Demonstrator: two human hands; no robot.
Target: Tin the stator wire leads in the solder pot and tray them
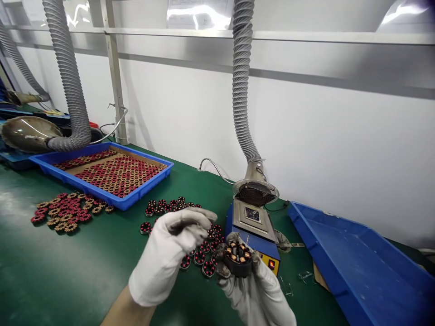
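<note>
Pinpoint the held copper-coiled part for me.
In the head view, the copper-coiled part is low, just right of centre, in the gloved right hand, with the blue machine behind it.

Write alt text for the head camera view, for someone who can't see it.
A white-gloved right hand holds a round black part with coppery coils; the gloved left hand is raised beside it. On the green table are a blue machine and a blue tray of red and tan rings.

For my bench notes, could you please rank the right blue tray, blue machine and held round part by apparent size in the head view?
1. Right blue tray, cut by frame edge
2. Blue machine
3. Round part, likely magnified by nearness
</note>
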